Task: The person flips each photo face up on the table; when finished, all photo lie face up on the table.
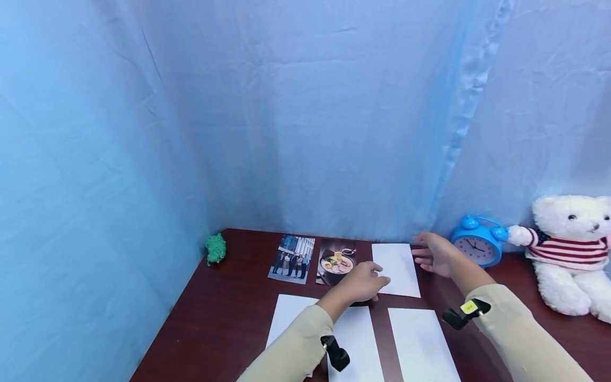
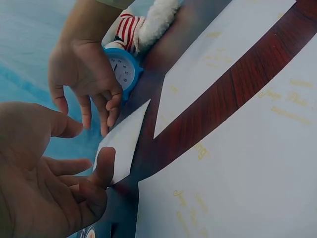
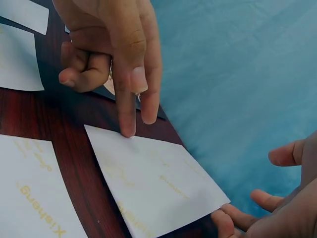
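Observation:
A white sheet of photo paper (image 1: 395, 270) with faint yellow print lies face down on the dark wooden table, between both hands. My left hand (image 1: 365, 282) is at its left edge, a fingertip right at the margin in the right wrist view. The fingers are loosely bent and hold nothing. On the other side my right hand (image 1: 435, 255) has its fingertips at the sheet's right corner, thumb apart. To the left lie a photo of a ramen bowl (image 1: 337, 263) and a photo of people in suits (image 1: 291, 260), the ramen partly hidden by my left hand.
Nearer me are several more white sheets (image 1: 422, 342), partly covered by my left sleeve. A blue alarm clock (image 1: 477, 244) and a white teddy bear (image 1: 570, 260) in a striped shirt are at the right. Green yarn (image 1: 216, 248) sits by the blue curtain (image 1: 310, 116) at the left.

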Demonstrator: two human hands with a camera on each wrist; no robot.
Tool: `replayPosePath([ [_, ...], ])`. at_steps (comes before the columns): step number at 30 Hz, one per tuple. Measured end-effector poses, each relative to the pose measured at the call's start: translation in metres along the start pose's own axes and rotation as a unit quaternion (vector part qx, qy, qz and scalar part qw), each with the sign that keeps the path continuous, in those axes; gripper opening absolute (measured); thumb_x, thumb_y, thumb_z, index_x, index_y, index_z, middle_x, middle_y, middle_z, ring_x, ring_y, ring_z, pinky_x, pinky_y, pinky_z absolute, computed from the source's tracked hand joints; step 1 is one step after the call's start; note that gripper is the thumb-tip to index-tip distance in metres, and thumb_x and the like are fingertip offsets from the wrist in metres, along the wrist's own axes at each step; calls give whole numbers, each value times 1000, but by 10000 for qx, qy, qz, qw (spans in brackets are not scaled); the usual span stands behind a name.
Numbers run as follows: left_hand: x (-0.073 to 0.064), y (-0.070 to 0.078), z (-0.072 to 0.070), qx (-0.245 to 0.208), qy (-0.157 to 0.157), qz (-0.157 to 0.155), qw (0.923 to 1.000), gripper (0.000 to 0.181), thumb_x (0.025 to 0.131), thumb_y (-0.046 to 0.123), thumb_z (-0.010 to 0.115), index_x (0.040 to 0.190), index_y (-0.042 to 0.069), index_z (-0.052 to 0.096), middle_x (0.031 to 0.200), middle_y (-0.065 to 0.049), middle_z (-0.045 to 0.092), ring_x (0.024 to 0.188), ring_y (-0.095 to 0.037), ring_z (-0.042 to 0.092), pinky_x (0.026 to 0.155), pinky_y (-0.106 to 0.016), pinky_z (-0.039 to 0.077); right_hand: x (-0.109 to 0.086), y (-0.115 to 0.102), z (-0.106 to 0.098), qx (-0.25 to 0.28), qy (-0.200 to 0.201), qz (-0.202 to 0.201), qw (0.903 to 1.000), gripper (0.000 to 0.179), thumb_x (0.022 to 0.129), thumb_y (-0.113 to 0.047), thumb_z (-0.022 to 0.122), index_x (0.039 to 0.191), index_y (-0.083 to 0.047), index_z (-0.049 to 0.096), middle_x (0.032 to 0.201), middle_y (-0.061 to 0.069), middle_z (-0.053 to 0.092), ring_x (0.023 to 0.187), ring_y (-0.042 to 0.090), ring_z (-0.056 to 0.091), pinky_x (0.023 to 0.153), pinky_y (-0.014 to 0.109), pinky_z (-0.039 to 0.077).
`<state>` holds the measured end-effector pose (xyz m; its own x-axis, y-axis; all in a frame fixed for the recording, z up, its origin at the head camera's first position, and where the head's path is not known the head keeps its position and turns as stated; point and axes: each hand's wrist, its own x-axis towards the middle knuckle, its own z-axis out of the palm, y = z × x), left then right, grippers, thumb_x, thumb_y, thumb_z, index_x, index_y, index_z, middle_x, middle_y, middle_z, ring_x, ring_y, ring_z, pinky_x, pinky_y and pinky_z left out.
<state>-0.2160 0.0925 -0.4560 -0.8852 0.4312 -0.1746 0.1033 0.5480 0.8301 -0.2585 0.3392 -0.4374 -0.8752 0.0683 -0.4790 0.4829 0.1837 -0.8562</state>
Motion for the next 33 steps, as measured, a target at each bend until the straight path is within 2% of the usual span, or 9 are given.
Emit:
replayPosePath([
  [5, -1, -1, -1, 86, -48, -48, 9999, 46, 102, 34, 67, 141, 11, 64, 134, -11, 73, 66, -21, 75, 100, -36, 56, -7, -6, 0, -119, -71, -115, 9998, 70, 111, -42, 27, 167, 0, 15, 153, 25, 44, 111, 24, 58, 93, 35, 52],
  [8, -2, -1, -2, 130, -96, -44, 9999, 45, 102, 34, 67, 140, 10, 64, 130, -10, 74, 67, -21, 75, 98, -35, 56, -14, -12, 3, -207, -189, -216, 9994, 71, 112, -42, 25, 167, 0, 14, 154, 24, 43, 114, 24, 58, 96, 35, 52],
  [11, -1, 0, -2, 178, -124, -22, 9998, 45, 102, 34, 67, 140, 10, 64, 125, -8, 74, 68, -20, 74, 95, -35, 56, -20, -20, 9, -224, -250, -357, 9988, 70, 112, -42, 23, 167, 0, 13, 162, 27, 35, 121, 26, 55, 99, 35, 52],
  [15, 2, 3, 0, 102, -101, 77, 9999, 43, 103, 37, 66, 140, 14, 64, 118, -6, 74, 67, -20, 73, 87, -32, 56, -27, -31, 16, -239, -162, -557, 9980, 69, 113, -41, 25, 165, 2, 16, 165, 29, 29, 123, 29, 53, 94, 32, 55],
  [17, 3, 3, 2, 11, -91, 145, 9999, 42, 105, 40, 63, 141, 17, 65, 113, -6, 75, 67, -21, 73, 83, -31, 55, -31, -36, 19, -215, -135, -626, 9977, 70, 113, -43, 27, 165, 3, 17, 167, 30, 27, 124, 30, 52, 93, 30, 56],
  [23, 3, 4, 4, -266, 8, 268, 9993, 44, 108, 51, 53, 141, 25, 66, 107, -1, 77, 67, -22, 72, 75, -29, 51, -44, -49, 29, -272, -264, -890, 9953, 74, 113, -46, 27, 167, 2, 10, 170, 31, 21, 131, 34, 51, 98, 32, 57],
  [28, 2, 7, 2, -442, 4, 301, 9986, 51, 109, 58, 47, 142, 23, 65, 89, -8, 72, 67, -20, 69, 66, -29, 48, -49, -54, 37, -304, -370, -1047, 9934, 72, 114, -41, 25, 169, 0, 3, 169, 32, 20, 128, 31, 52, 93, 28, 56],
  [30, 1, 8, 0, -541, 23, 271, 9982, 53, 109, 58, 47, 144, 22, 63, 91, -6, 72, 68, -19, 68, 65, -30, 48, -49, -55, 40, -255, -375, -1061, 9933, 71, 114, -40, 27, 169, -1, 3, 169, 32, 21, 127, 31, 52, 92, 27, 56],
  [33, 1, 8, -4, -686, 151, 278, 9971, 53, 109, 57, 48, 145, 20, 61, 104, -4, 73, 76, -20, 71, 69, -31, 52, -49, -56, 45, -187, -399, -1110, 9928, 71, 114, -36, 29, 169, 0, 3, 169, 31, 21, 125, 29, 54, 93, 28, 56],
])
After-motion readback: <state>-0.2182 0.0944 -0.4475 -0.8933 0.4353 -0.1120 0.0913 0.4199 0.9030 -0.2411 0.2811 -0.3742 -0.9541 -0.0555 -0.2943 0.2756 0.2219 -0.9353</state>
